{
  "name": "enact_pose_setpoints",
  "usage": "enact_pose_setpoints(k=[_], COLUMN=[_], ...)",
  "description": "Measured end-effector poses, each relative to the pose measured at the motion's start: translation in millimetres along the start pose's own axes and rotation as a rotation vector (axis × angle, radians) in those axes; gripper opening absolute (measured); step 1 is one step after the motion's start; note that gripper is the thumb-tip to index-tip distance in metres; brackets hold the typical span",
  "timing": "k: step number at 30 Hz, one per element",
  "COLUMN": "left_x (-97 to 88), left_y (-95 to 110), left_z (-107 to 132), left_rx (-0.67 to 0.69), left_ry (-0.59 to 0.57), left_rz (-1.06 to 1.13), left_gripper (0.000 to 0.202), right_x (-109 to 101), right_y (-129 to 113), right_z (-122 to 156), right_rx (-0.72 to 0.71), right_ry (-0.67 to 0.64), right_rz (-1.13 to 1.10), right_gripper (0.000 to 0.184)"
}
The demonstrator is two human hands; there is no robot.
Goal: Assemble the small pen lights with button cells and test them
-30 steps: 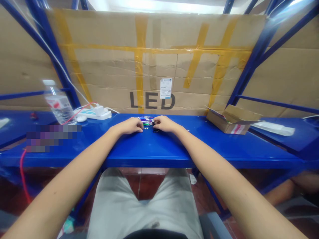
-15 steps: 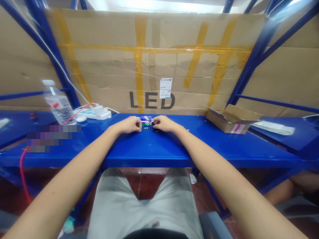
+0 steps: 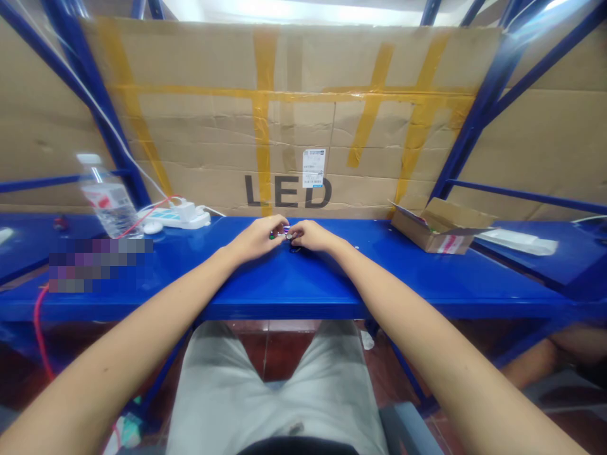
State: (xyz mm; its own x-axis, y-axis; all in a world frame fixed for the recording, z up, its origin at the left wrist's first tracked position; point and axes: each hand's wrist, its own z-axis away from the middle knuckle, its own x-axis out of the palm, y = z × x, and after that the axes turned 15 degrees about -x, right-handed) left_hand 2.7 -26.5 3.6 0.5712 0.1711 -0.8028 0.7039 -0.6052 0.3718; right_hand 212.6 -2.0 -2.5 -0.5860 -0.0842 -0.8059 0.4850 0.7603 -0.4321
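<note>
Far left: thick red cord [image 3: 40, 335] hanging at the left end of the glossy blue table [image 3: 284, 284]. Next, clear plastic bottle with white cap and red-and-white label [image 3: 114, 205], standing, looks tilted. Small round white disc [image 3: 152, 227] right of it, just beside the white power strip [image 3: 183, 217], which has a white plug in it. Centre: person's left hand [image 3: 260, 239], back up, fingers curled over the near left part of the slim shiny purple, silver and green sticks [image 3: 286, 230]. Sticks sit near the table's back edge, between the two hands, mostly hidden. Can't tell if the left fingers actually grip them. Small black item [image 3: 294, 248] just below the right fingertips, too small to make out. Right hand [image 3: 313, 236]: fingers bent inward at the right end of the sticks, thumb side near the left fingers; can't tell what they hold, if anything. Further right, open brown cardboard box [image 3: 448, 245], flaps up, on the table. Then a flat white packet [image 3: 521, 242].
</note>
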Motion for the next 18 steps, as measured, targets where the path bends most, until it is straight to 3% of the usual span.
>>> enact_pose_setpoints(k=[8, 18], left_x=[8.0, 15.9], left_y=[5, -1], left_z=[3, 0], left_rx=[0.142, 0.190], left_ry=[0.021, 0.024], left_rz=[-0.131, -0.175], left_gripper=[0.018, 0.022], right_x=[0, 1], right_y=[0, 2], right_z=[0, 0], right_rx=[-0.036, -0.076], right_ry=[0.000, 0.008], right_rz=[-0.003, -0.038], right_gripper=[0.024, 0.026])
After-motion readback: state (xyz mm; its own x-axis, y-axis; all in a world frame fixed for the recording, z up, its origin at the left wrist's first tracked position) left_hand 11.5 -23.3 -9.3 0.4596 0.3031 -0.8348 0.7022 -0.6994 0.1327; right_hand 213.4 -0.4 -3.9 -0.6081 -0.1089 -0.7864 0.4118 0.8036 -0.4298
